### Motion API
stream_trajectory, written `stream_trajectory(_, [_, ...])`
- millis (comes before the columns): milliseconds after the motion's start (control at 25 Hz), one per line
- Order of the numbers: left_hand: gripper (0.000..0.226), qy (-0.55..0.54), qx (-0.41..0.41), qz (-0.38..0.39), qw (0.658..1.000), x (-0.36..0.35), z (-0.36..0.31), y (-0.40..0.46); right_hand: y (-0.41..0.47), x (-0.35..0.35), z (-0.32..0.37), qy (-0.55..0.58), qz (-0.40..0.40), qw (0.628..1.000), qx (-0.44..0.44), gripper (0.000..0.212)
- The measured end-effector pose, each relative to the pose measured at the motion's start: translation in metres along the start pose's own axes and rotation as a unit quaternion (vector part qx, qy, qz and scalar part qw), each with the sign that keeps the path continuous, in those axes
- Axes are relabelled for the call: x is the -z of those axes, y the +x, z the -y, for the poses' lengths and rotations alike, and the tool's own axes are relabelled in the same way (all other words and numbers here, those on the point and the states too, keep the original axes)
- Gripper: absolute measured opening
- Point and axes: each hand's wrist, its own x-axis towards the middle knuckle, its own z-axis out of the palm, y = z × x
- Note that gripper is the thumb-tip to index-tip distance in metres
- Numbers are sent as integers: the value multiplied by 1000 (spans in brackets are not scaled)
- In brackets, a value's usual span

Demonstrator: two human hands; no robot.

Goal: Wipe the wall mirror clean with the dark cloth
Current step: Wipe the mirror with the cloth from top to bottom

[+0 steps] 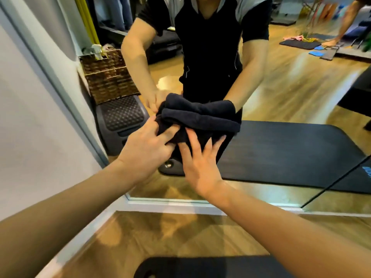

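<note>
At the bottom of the frame lies the rounded end of a black foam exercise mat [200, 267] on the glossy wooden floor [180, 233]. Above it, your two bare forearms reach up toward the centre. Your left hand [146, 149] pinches the left edge of the dark navy terry cloth [198, 119], fingers curled into its folds. Your right hand [200, 163] lies flat and spread, fingertips pressing the lower part of the cloth; it grips nothing.

The cloth sits bunched at the centre of the frame, apparently against the large white-framed wall mirror [281, 87], whose bottom rail [160, 203] crosses just above the floor. It looks soft, light and limp, so it should fold and slide under pressure. You probably do best gathering it into a thick pad and holding it under a flat palm rather than by one corner.
</note>
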Motion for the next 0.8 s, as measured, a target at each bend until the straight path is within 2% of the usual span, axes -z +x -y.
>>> stream_trajectory(120, [21, 7, -13, 29, 999, 9, 47, -38, 15, -28, 54, -10, -18, 1000, 18, 33])
stream_trajectory(240, [18, 32, 12, 106, 994, 18, 85, -82, 31, -54, 103, 23, -36, 999, 21, 31])
stream_trajectory(320, [7, 42, 47, 126, 990, 25, 101, -104, 42, -67, 132, 51, -37, 998, 25, 39])
stream_trajectory(400, [12, 53, 63, 131, 988, 28, 106, -115, 45, -75, 150, 47, -27, 998, 25, 51])
stream_trajectory(480, [14, 53, 73, 124, 988, 28, 105, -122, 40, -84, 156, 46, -15, 999, 25, 55])
stream_trajectory(600, [13, 51, 74, 139, 986, 15, 93, -136, 22, -93, 151, 13, 13, 998, 53, 42])
stream_trajectory(800, [18, 10, 91, 215, 972, -11, 59, -158, -26, -99, 134, -61, 114, 982, 140, 64])
